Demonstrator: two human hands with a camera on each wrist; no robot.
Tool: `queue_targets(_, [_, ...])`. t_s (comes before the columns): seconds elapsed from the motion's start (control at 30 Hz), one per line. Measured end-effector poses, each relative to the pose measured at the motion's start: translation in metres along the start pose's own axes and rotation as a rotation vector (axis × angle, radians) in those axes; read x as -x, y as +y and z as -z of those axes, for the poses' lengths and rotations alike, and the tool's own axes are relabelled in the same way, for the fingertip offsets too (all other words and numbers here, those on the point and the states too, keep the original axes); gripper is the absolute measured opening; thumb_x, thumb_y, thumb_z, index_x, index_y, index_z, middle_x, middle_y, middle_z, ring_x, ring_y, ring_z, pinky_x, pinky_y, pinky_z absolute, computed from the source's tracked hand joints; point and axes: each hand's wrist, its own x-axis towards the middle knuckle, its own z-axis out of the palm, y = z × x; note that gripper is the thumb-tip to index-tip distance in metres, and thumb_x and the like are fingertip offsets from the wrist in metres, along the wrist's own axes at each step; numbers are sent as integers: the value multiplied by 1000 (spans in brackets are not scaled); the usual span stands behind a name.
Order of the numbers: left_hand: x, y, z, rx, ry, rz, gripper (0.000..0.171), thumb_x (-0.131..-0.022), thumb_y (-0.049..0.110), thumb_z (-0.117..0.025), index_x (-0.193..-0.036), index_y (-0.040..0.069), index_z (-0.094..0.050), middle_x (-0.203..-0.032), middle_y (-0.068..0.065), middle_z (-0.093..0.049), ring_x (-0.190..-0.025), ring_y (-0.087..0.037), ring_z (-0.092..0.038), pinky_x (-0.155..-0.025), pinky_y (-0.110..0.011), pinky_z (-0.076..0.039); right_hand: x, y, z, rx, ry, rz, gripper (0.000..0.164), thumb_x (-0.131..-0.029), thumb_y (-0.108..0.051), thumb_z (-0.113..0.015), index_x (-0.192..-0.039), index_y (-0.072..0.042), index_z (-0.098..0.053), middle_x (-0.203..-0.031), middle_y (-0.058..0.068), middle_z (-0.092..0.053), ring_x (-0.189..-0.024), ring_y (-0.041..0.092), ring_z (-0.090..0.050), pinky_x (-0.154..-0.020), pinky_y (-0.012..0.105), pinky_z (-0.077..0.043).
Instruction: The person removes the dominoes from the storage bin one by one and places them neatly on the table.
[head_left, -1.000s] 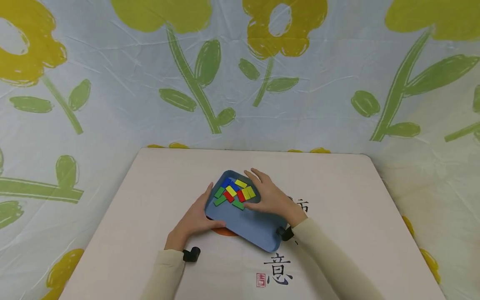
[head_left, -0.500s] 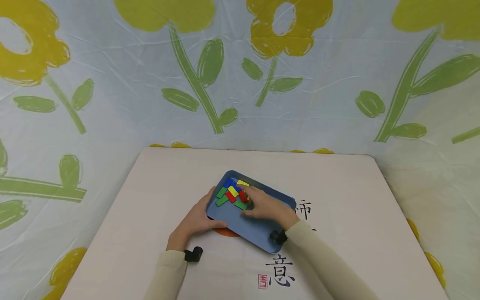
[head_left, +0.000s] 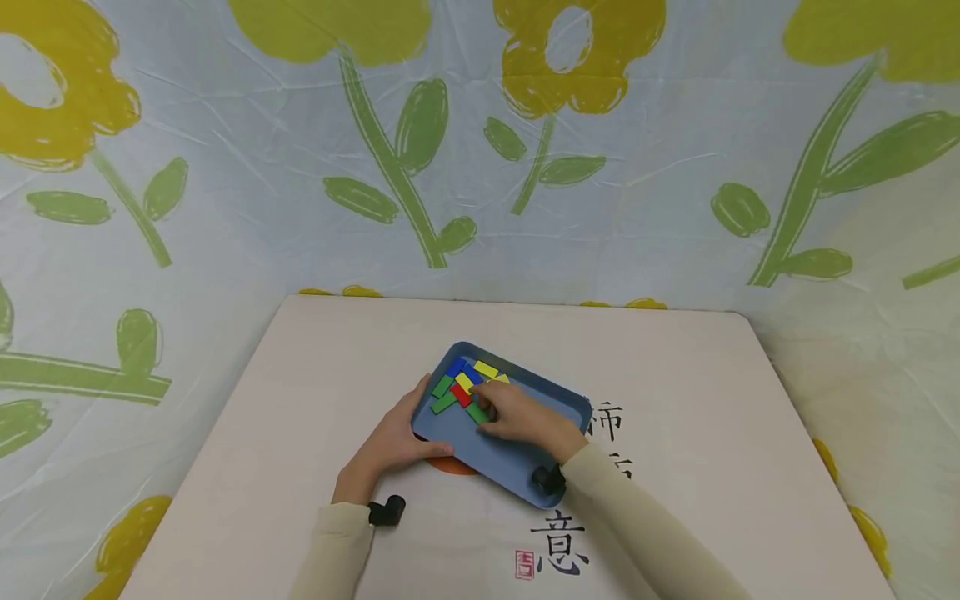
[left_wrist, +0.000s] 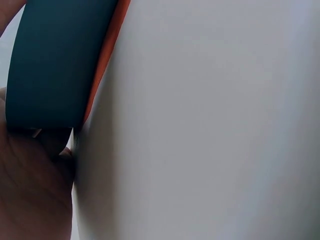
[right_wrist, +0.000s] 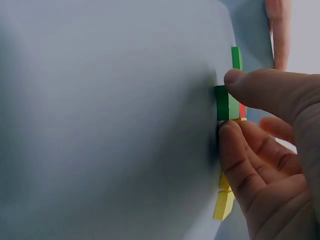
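A blue-grey tray [head_left: 502, 460] lies slantwise on the table. My left hand [head_left: 393, 433] grips its left corner, thumb along the near side and fingers along the left end; the tray's dark side [left_wrist: 60, 65] fills part of the left wrist view. Over the tray, my right hand [head_left: 528, 418] has curled fingers. In the right wrist view its thumb and fingers pinch a green block [right_wrist: 228, 103]. Beside it lie a red block [head_left: 460, 395], yellow blocks [head_left: 486, 368], blue blocks [head_left: 456, 367] and other green blocks [head_left: 442, 404]. Some blocks are hidden by the right hand.
The pale table mat [head_left: 360, 350] bears black characters [head_left: 558, 542], a small red seal [head_left: 524, 565] and an orange patch [head_left: 452, 467] partly under the tray. Behind hangs a flower-patterned cloth [head_left: 600, 242].
My right hand has moved from the tray's far edge into the tray and slightly left, its fingers curling in and covering a red block and yellow blocks. The left hand keeps its place.
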Motion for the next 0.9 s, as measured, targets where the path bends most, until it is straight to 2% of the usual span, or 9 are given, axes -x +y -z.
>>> queue_targets(0.13, [0,1,-1,-5,5,3,128,-68,63,-88,-167,32,-13,-169,-7,-29,-151,-34,-36,-119,-62,-34,0,-2,-2,29,7,-10,40,-90,-17,-82,-122,2,-68,-94,6,-58,-76,9,-54,-67,20,-49])
queue_targets(0.3, [1,2,-2,0,5,14,127,-69,62,-88,-167,31,-14,-169,-8,-30,-149,-33,-38,-118,-62,-34,2,-4,-4,35,-5,-41,48,-90,-22,-81,-130,1,-67,-99,5,-59,-77,9,-54,-66,20,-49])
queue_targets(0.63, [2,3,-3,-3,8,22,125,-70,62,-87,-167,33,-14,-169,-7,-30,-150,-34,-37,-118,-63,-34,4,-6,-6,41,-4,-79,52,-88,-23,-83,-131,0,-67,-102,5,-58,-78,10,-54,-66,21,-50])
queue_targets(0.8, [2,2,-2,-2,8,12,125,-71,63,-87,-167,31,-14,-169,-9,-30,-149,-34,-39,-117,-64,-35,6,-5,-4,28,-14,-104,49,-88,-25,-84,-129,-4,-68,-111,6,-63,-88,13,-57,-78,25,-55])
queue_targets(0.9, [2,0,-2,-5,16,4,125,-71,62,-87,-167,32,-14,-168,-9,-31,-148,-34,-39,-117,-63,-35,8,-5,1,-5,-7,-108,47,-88,-23,-84,-128,-6,-68,-110,4,-67,-90,13,-58,-83,28,-56])
